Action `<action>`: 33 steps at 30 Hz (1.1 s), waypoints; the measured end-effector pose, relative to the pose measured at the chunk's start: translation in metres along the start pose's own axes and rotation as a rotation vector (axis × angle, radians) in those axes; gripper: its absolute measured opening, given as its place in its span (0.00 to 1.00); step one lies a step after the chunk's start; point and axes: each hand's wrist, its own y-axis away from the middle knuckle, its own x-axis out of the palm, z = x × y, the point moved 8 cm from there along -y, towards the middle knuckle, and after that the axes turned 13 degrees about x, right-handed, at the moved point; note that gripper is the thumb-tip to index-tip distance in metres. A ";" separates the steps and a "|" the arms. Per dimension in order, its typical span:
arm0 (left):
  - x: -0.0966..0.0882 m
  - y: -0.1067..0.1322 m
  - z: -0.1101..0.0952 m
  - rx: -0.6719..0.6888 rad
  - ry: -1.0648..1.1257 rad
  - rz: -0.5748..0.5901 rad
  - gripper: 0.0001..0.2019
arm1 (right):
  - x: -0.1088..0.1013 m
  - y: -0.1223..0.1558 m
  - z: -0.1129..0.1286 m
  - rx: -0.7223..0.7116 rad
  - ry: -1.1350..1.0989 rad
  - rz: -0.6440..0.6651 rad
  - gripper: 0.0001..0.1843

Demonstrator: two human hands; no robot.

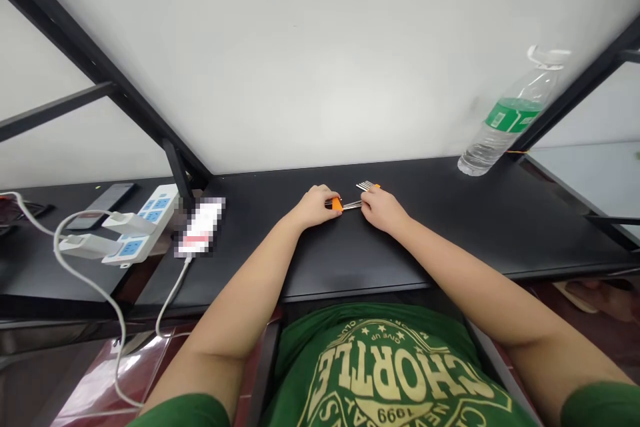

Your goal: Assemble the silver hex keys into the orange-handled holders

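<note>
My left hand point(319, 206) is closed around a small orange piece point(337, 204) low over the black table. Thin metal rods point(353, 205) run from that piece across to my right hand point(384, 209), whose fingers are pinched together at their far end. Above the right fingertips, several slim silvery prongs point(367, 185) point left, with a bit of orange point(377, 187) at their base. Part of the orange and metal is covered by my fingers, so its exact kind cannot be made out.
The black table point(320, 267) meets a white wall. At the right back stands a clear water bottle point(510, 117) with a green label. To the left lie a blurred-out phone point(201, 227) on a white cable, a white power strip point(145, 227) with plugs, and a dark phone point(103, 205).
</note>
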 end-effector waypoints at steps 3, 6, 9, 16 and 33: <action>-0.004 0.003 0.004 -0.001 0.028 0.009 0.25 | -0.005 0.003 -0.003 -0.009 0.016 0.009 0.12; -0.006 0.004 0.007 0.016 0.019 0.025 0.25 | -0.010 0.004 -0.009 0.027 -0.028 0.014 0.13; -0.007 0.004 0.006 0.036 0.003 0.018 0.24 | -0.013 0.003 -0.013 0.051 -0.121 0.019 0.11; 0.000 0.000 -0.006 0.065 -0.020 -0.037 0.23 | 0.001 0.006 0.004 -0.065 -0.113 0.106 0.06; -0.011 0.004 0.009 0.037 -0.080 0.016 0.22 | -0.008 -0.003 -0.015 -0.039 -0.252 0.095 0.11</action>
